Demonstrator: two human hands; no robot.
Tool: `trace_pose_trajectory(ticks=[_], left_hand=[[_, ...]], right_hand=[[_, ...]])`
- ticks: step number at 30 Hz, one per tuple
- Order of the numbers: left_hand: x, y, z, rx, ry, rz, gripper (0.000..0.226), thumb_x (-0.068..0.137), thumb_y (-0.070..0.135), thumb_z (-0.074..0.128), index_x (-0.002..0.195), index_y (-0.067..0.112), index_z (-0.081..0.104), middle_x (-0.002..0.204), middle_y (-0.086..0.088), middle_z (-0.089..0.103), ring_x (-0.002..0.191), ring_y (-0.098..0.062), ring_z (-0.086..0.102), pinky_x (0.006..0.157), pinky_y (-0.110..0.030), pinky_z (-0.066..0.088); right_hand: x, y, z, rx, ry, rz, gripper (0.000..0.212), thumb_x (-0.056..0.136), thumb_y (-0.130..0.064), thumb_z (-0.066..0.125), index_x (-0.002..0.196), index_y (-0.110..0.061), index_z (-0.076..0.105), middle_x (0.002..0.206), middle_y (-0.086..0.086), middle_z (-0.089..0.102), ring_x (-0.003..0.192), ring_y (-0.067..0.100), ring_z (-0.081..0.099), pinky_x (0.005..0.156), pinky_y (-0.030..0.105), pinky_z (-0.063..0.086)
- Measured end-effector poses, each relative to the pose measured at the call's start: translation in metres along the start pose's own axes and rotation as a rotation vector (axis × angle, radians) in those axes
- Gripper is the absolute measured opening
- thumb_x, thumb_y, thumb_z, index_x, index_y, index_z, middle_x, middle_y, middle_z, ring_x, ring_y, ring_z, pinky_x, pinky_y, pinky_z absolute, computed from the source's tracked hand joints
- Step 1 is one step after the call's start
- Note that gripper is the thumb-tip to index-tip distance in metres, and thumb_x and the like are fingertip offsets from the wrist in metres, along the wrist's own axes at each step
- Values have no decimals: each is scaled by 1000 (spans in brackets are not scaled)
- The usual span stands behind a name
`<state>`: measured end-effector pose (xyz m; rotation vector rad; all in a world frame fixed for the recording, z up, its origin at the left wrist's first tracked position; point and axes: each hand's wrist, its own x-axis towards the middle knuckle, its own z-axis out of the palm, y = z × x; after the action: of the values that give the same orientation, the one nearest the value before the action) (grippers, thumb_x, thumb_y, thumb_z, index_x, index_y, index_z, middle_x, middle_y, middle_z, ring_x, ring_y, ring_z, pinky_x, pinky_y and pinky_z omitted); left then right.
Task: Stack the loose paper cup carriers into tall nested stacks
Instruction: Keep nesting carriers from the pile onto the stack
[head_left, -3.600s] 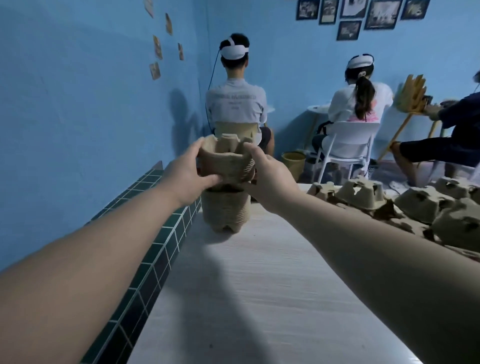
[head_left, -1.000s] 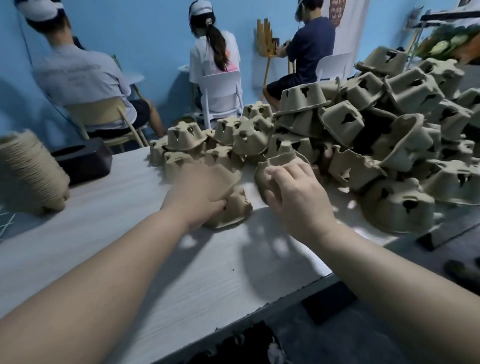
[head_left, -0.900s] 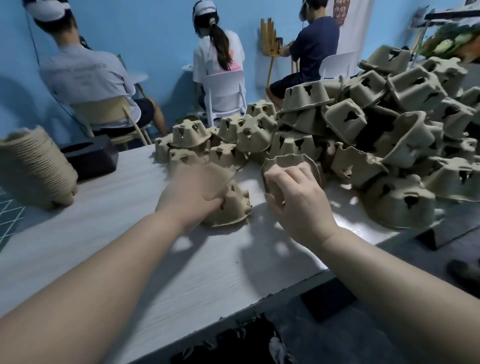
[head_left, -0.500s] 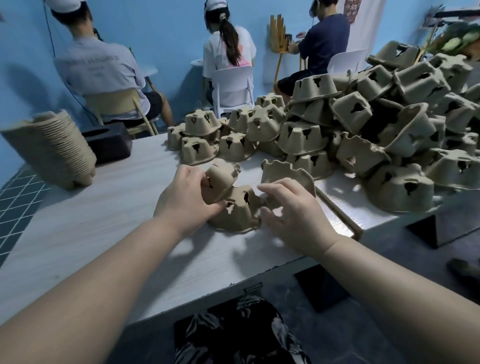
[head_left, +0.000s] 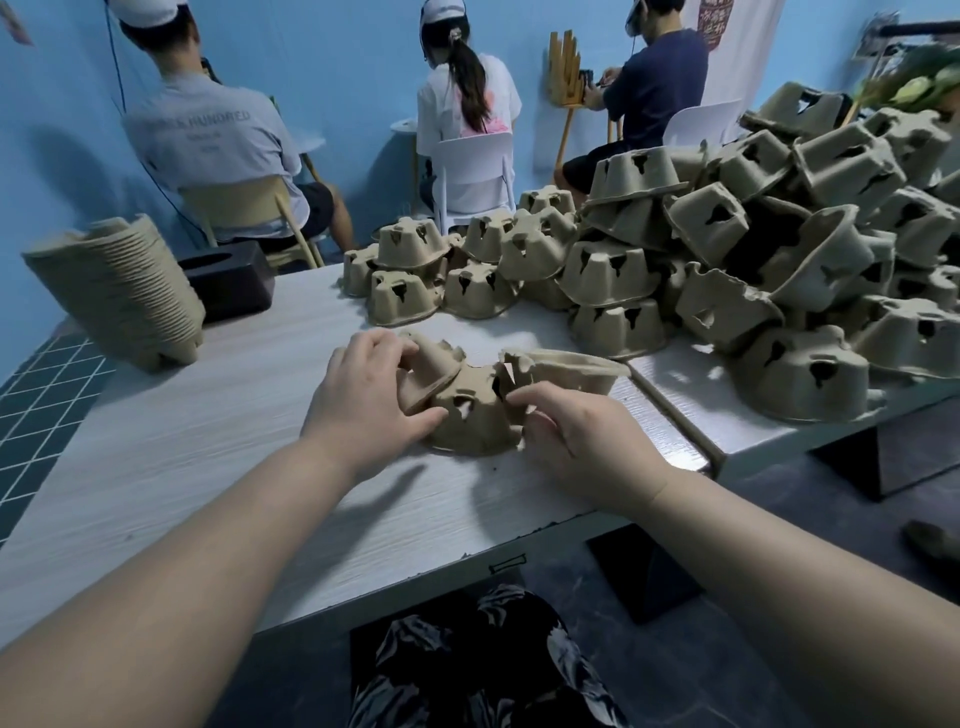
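A brown pulp cup carrier (head_left: 470, 415) sits upside down on the pale wooden table (head_left: 208, 457), between my hands. My left hand (head_left: 363, 400) grips a tilted carrier (head_left: 431, 366) that leans on its left shoulder. My right hand (head_left: 576, 436) pinches the near edge of a third carrier (head_left: 566, 366) lying on its side to the right. A tall nested stack (head_left: 119, 296) lies tilted at the table's left end. A big loose heap of carriers (head_left: 753, 249) covers the right and far side of the table.
A black box (head_left: 228, 278) sits behind the nested stack. Three seated people work with their backs to me past the table. A gap (head_left: 670, 410) separates my table from the one on the right. Dark tiled ledge runs along the left.
Since the oldest frame I have turned from the stack to the heap. In the last second both hands drew carriers toward me, out of the pile onto the near part of the table.
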<state>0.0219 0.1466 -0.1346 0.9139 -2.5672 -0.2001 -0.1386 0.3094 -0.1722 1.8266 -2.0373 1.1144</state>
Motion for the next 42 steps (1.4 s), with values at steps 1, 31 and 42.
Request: trace_pose_trajectory(ticks=[1,31,42], left_hand=[[1,3,2,6,7,38,71,74,48,78,132,21,49,141,-2,41,133,-24,34,110,-35,30],[15,20,14,41,-10,78,36,79,40,76,110,26,65,144,4,43,131,-24,32,104,-38,34],[7,7,8,59,-45,25,67,76,37,78,136,29,49,148,5,35,132,-25,32,106,-35,33]], right_hand=[[-2,2,-2,11,56,23,26,86,-14,51,109,-12,63,78,-1,69,66,18,59,56,26,39],[-2,17,-32,-329,1,589,61,91,-46,51,144,-26,27,115,8,64,100,35,59,72,36,38],[4,30,-13,-420,-25,460,22,96,-23,46,114,-21,60,99,7,66,90,35,60,68,36,46]])
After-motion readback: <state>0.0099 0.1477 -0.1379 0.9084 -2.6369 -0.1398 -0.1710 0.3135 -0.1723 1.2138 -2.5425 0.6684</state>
